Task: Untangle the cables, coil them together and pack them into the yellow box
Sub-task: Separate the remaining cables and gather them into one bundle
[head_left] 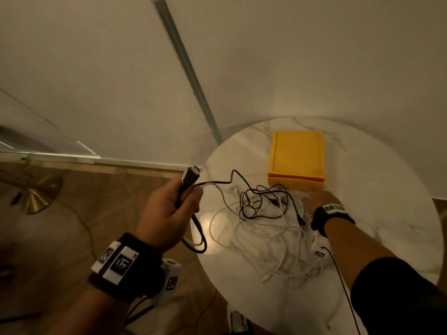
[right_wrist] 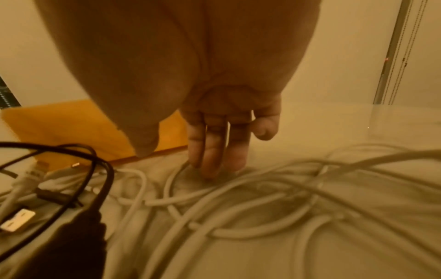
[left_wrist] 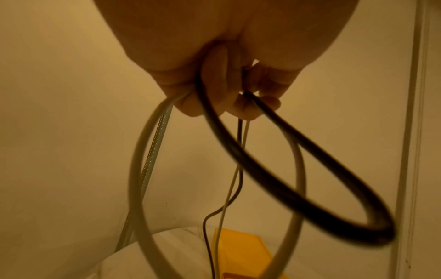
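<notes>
A tangle of white cables [head_left: 273, 240] and thin black cables [head_left: 261, 199] lies on the round marble table [head_left: 387, 238]. Behind it sits the yellow box [head_left: 297, 160], lid on. My left hand [head_left: 169, 209], off the table's left edge, grips a black plug [head_left: 189, 178] together with a black loop [left_wrist: 298, 169] and a white loop [left_wrist: 143, 169] of cable. My right hand [head_left: 319, 199] reaches over the pile just in front of the box; its straight fingers [right_wrist: 214, 151] touch the table among white cables [right_wrist: 262, 198].
A wall and a metal rail [head_left: 188, 68] stand behind the table. A brass lamp base [head_left: 41, 197] rests on the wooden floor at the left. A USB plug [right_wrist: 16, 220] and a dark connector lie at the pile's left side.
</notes>
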`<action>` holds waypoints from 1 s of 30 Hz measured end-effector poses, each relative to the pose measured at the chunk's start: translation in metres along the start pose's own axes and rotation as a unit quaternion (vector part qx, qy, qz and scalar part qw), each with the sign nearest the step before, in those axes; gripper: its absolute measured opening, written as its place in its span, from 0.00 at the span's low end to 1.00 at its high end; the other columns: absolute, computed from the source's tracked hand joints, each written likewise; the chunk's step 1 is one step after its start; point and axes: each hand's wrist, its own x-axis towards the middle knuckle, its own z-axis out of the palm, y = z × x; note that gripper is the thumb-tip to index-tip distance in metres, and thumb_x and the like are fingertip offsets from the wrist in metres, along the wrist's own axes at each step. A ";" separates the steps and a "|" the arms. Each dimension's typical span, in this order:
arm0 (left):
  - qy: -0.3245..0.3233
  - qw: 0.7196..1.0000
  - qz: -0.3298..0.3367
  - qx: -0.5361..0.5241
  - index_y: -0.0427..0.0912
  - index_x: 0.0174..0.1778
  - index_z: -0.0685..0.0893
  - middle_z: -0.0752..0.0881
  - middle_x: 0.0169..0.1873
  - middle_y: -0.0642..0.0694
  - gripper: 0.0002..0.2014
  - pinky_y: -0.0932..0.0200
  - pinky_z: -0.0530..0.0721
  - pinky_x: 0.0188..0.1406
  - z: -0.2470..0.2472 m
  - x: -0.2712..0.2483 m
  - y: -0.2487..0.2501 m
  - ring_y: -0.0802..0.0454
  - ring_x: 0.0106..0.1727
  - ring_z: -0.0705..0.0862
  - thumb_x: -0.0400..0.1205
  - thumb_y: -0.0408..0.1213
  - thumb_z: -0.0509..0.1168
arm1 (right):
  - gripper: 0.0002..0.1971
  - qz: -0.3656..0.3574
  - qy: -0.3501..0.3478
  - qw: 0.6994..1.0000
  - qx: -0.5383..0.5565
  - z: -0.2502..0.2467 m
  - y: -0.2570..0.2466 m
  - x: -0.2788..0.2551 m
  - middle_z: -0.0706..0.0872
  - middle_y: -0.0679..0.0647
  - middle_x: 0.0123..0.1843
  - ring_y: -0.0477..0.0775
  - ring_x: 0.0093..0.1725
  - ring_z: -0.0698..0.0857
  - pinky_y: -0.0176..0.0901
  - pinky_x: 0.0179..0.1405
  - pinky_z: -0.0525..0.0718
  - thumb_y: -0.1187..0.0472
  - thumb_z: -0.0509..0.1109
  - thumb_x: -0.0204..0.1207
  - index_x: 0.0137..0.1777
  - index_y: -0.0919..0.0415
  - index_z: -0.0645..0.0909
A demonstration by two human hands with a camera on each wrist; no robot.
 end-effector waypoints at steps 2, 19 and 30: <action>-0.008 1.000 0.005 -0.012 0.43 0.42 0.83 0.86 0.34 0.55 0.15 0.68 0.80 0.35 -0.001 0.004 0.005 0.54 0.35 0.85 0.85 0.50 0.60 | 0.28 0.012 0.019 1.000 -0.019 0.000 -0.006 -0.003 0.85 0.64 0.68 0.66 0.60 0.87 0.59 0.62 0.86 0.43 0.68 0.79 0.71 0.62 0.81; 0.069 0.997 0.001 0.031 0.42 0.54 0.82 0.82 0.40 0.46 0.13 0.52 0.76 0.34 0.021 0.023 0.038 0.50 0.38 0.79 0.93 0.43 0.54 | 0.07 0.060 0.074 0.829 0.551 -0.060 0.035 -0.079 0.92 0.71 0.45 0.63 0.39 0.91 0.54 0.49 0.93 0.67 0.72 0.79 0.43 0.72 0.86; -0.016 0.976 0.004 -0.216 0.50 0.41 0.82 0.85 0.31 0.50 0.15 0.52 0.71 0.29 0.074 0.011 0.086 0.51 0.27 0.74 0.91 0.46 0.56 | 0.16 -0.211 0.078 0.767 0.600 -0.162 0.008 -0.233 0.93 0.66 0.48 0.66 0.52 0.93 0.48 0.49 0.90 0.71 0.71 0.82 0.67 0.71 0.75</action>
